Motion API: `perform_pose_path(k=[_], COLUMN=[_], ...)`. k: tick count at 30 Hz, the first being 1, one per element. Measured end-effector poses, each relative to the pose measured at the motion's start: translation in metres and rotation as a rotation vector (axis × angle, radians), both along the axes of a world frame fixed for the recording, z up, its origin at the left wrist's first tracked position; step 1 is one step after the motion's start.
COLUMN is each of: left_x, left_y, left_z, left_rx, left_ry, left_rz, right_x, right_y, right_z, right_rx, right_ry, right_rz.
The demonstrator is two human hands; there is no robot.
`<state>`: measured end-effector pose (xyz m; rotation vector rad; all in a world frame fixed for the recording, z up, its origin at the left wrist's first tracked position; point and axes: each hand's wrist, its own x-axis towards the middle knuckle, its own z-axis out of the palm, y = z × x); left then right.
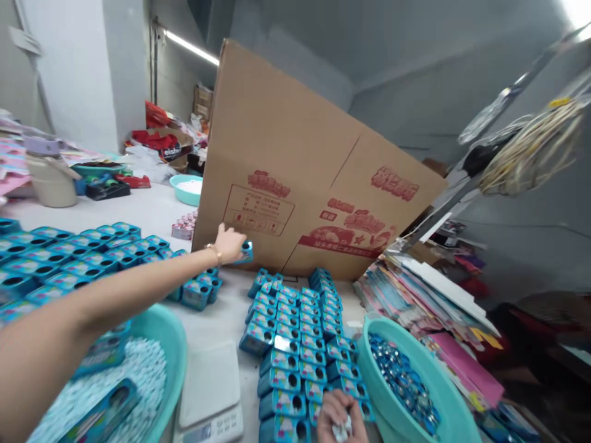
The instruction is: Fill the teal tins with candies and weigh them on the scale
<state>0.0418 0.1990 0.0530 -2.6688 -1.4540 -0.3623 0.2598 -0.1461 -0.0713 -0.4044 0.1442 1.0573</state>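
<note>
My left hand [229, 244] reaches far forward across the table, its fingers closed around a small blue tin [247, 252] near the foot of a big cardboard box. At the bottom, my right hand [339, 415] is closed on several small white pieces [342, 429], perhaps candies. It sits just above rows of blue tins [286, 375] with dark round openings on top. Below my left forearm stands a turquoise basin [178, 344] of pale small pieces, with a few tins lying in it. More blue tins [67, 261] stand in rows at the left.
The cardboard box [295, 160] rises behind the tins. A white scale [210, 387] lies between basin and tins. At the right stand a turquoise tub [376, 394] of shiny blue lids and stacks of printed sheets [429, 295]. A smaller bowl [187, 195] stands farther back.
</note>
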Motion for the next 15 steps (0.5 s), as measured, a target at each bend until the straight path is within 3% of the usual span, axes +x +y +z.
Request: perform_pose_path(k=[3,5,7,10,13,15], left_x=[-0.015,-0.025,-0.033,-0.040,-0.041,-0.044], left_y=[-0.048,-0.093,-0.138,-0.185,-0.203,-0.206], left_z=[0.018,0.013,-0.005,-0.048,-0.080,-0.082], left_rx=[-0.004,-0.004,-0.060,-0.110,-0.148,-0.142], left_ry=[0.008,-0.003,0.034,0.093,0.126,0.105], left_rz=[-0.110,-0.225,-0.290,-0.316,-0.287,-0.253], right_x=[-0.021,-0.035,-0.047,-0.060,-0.069,-0.071], right_y=[-0.002,-0.001,0.001,0.001,0.000,-0.002], right_z=[0.010,0.014,0.016,0.014,0.012,0.011], right_rx=[0.074,0.081,0.086,0.104,0.113,0.100], right_ry=[0.131,0.154,0.161,0.136,0.129,0.155], right_rz=[0.023,0.046,0.071,0.115,0.142,0.152])
